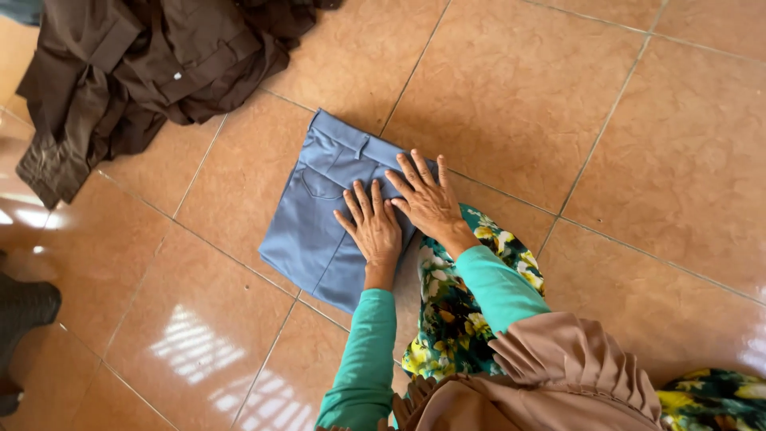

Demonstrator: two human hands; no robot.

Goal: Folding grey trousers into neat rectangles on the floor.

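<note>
The tiled floor (638,160) carries everything here, its orange-brown tiles glossy with patches of reflected light near the lower left edge. In the far left corner of the floor lies a heap of dark brown clothes (136,64), crumpled and loosely piled, well apart from the hands.

Near the middle of the floor lies a pair of blue-grey trousers (311,231), folded into a flat rectangle, with the waistband and a back pocket facing up at the end farthest from the person. The near edge of the fold lies just beside the person's knee, which is covered by a flowered skirt (451,319) in green, yellow and white.

Both hands rest flat on the right part of the folded trousers, palms down, fingers spread and not gripping anything. The left hand (373,227) presses near the middle of the fold; the right hand (427,199) lies just beside it, near the right edge, its fingers pointing toward the waistband. Both arms wear teal sleeves (363,359).
</note>
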